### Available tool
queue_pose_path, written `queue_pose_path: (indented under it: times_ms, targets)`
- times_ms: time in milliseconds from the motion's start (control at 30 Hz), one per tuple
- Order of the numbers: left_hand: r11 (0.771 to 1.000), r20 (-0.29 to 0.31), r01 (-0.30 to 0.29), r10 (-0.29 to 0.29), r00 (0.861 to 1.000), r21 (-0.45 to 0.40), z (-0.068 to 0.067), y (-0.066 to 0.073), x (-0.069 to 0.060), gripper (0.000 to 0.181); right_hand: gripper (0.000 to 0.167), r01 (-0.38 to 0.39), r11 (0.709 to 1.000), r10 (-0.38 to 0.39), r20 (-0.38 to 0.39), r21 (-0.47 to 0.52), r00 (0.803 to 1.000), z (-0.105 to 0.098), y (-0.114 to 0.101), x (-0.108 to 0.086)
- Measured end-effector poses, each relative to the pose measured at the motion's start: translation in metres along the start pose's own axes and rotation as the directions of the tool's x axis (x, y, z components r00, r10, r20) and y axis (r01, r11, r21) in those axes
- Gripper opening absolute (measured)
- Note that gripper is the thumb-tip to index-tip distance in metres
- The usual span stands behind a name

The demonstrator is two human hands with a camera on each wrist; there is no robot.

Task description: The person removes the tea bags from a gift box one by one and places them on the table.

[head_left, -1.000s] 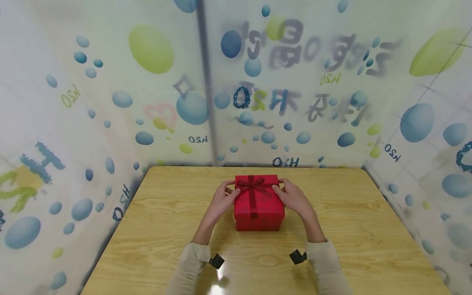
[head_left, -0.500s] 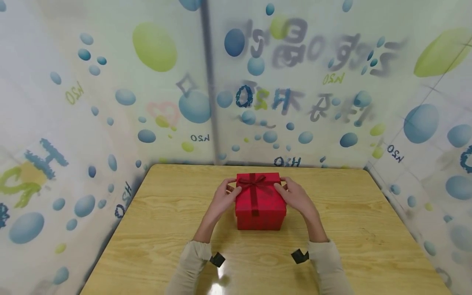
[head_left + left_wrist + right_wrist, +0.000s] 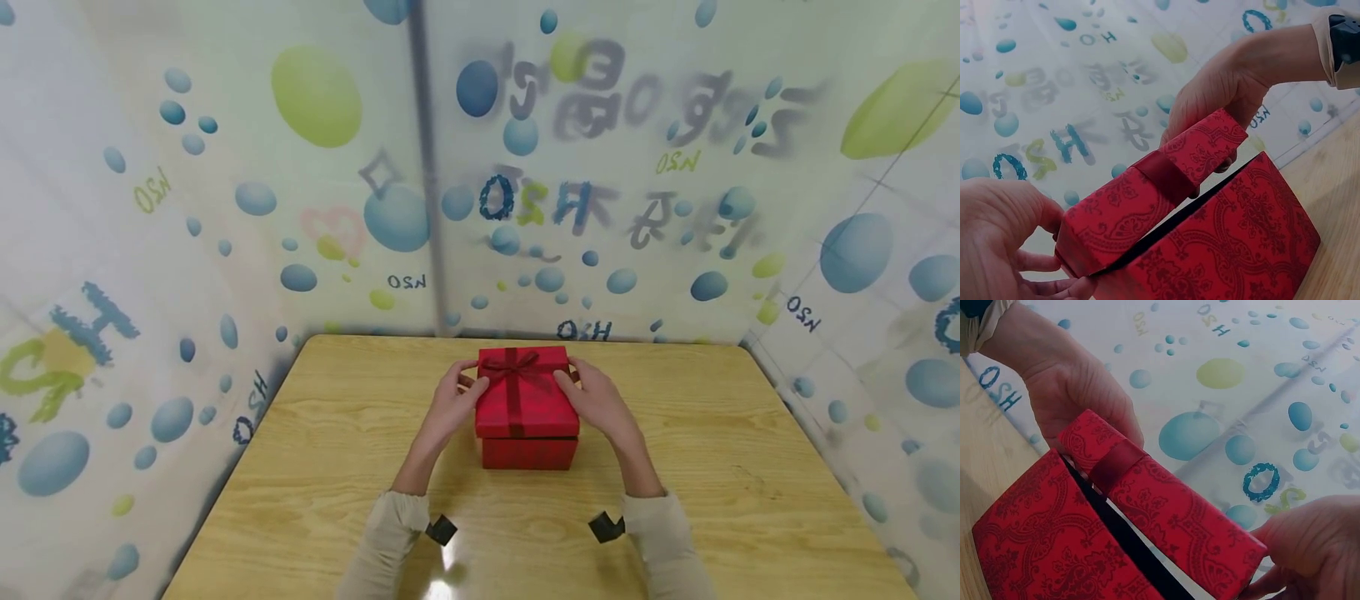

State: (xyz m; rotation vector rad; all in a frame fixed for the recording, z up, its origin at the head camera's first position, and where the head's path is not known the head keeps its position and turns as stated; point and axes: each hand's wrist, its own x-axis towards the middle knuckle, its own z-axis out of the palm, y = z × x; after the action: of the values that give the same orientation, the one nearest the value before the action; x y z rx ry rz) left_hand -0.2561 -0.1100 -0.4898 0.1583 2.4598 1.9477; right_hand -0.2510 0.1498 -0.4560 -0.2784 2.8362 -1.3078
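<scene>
A red patterned gift box point(image 3: 529, 454) stands on the table, its dark inner edge showing in both wrist views. Its lid point(image 3: 525, 408), bound with a dark red ribbon bow point(image 3: 512, 364), is raised at the near side, leaving a gap above the box wall. My left hand point(image 3: 453, 402) grips the lid's left side, thumb on the edge of the top. On the opposite side my right hand point(image 3: 597, 398) holds the lid the same way. In the left wrist view the lid point(image 3: 1141, 194) tilts over the box; the box's contents are hidden.
The wooden table point(image 3: 345, 433) reaches back to a curtain point(image 3: 637, 100) printed with blue and green drops. Similar curtain walls flank both sides. Small black devices point(image 3: 441, 530) sit at both wrists.
The lid has lifted at its near side, opening a gap between it and the box. Both hands have risen slightly with it; the box has stayed put on the table.
</scene>
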Motion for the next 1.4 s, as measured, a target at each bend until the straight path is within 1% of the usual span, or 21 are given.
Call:
queue_pose_path:
  times_ms: [167,233,367,433,567,667,800,933,1067,1167,1300,1400]
  targets:
    - [1.000,-0.027,-0.007,0.008,1.000,0.013,-0.004,0.001,0.000,0.047,0.059,0.005,1.000,-0.006,-0.020,-0.003,1.000,0.005,-0.006,0.000]
    - [1.000,-0.039,-0.016,0.017,0.999,0.014,-0.006,0.002,-0.001,0.047,0.059,0.000,1.000,0.000,-0.030,0.000,1.000,0.008,-0.008,-0.001]
    - [1.000,-0.062,-0.011,0.013,0.998,0.023,-0.009,0.004,-0.002,0.045,0.056,-0.001,1.000,0.002,-0.047,0.021,0.999,0.016,-0.013,-0.001]
    - [1.000,-0.072,0.003,-0.001,0.997,0.028,-0.012,0.004,-0.002,0.045,0.056,0.012,1.000,-0.011,-0.052,0.018,0.999,0.019,-0.015,-0.001]
    - [0.999,-0.093,0.026,-0.023,0.995,0.031,-0.017,0.004,-0.001,0.044,0.058,0.060,0.998,-0.060,-0.051,-0.007,0.997,0.026,-0.017,-0.001]
    - [0.999,-0.101,0.030,-0.026,0.995,0.040,-0.021,0.004,-0.001,0.045,0.061,0.074,0.997,-0.075,-0.048,-0.015,0.996,0.030,-0.021,-0.003]
    - [0.998,-0.106,0.032,-0.025,0.994,0.060,-0.028,0.004,0.001,0.045,0.065,0.071,0.997,-0.071,-0.044,-0.004,0.997,0.035,-0.026,-0.006]
    - [0.996,-0.105,0.037,-0.028,0.994,0.086,-0.037,0.002,0.002,0.043,0.066,0.091,0.996,-0.091,-0.033,-0.003,0.995,0.041,-0.031,-0.008]
    - [0.993,-0.101,0.044,-0.032,0.994,0.110,-0.045,0.001,0.000,0.044,0.064,0.100,0.995,-0.100,-0.007,-0.007,0.995,0.047,-0.034,-0.010]
    - [0.993,-0.099,0.044,-0.034,0.995,0.111,-0.051,0.000,0.000,0.044,0.062,0.106,0.994,-0.106,0.003,0.005,0.994,0.051,-0.036,-0.011]
    - [0.994,-0.086,0.038,-0.029,0.996,0.104,-0.062,-0.001,0.000,0.043,0.059,0.146,0.988,-0.147,0.011,0.053,0.989,0.055,-0.036,-0.011]
    - [0.995,-0.067,0.042,-0.035,0.997,0.096,-0.074,-0.001,-0.002,0.045,0.056,0.189,0.976,-0.192,0.023,0.108,0.981,0.057,-0.038,-0.012]
